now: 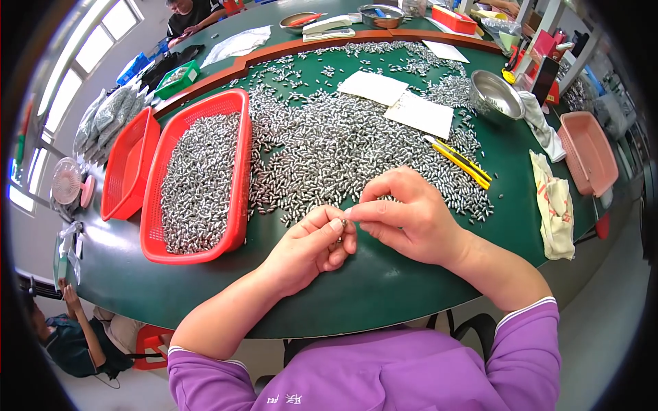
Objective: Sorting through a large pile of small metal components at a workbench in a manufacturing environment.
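My left hand (pixel 312 243) is closed, with a small silvery metal piece (pixel 340 239) just showing between thumb and curled fingers. The fingers hide how many pieces are in it. Close against its fingertips, my right hand (pixel 411 219) makes a pinch of thumb and forefinger; whatever is between them is too small to make out. Both hands are above the green tabletop (pixel 370 291), at the near edge of a wide heap of small, shiny, bullet-shaped metal pieces (pixel 329 144). Left of the heap, a red perforated basket (pixel 241 137) is filled with the same kind of pieces.
An orange-red tray (pixel 127 171) adjoins the basket. White paper sheets (pixel 421 114) and yellow tweezers (pixel 460 163) lie on the heap. A metal bowl (pixel 497 96), cloths (pixel 554 209) and a pink basket (pixel 589 154) are at right. Co-workers (pixel 192 17) sit far off and at lower left.
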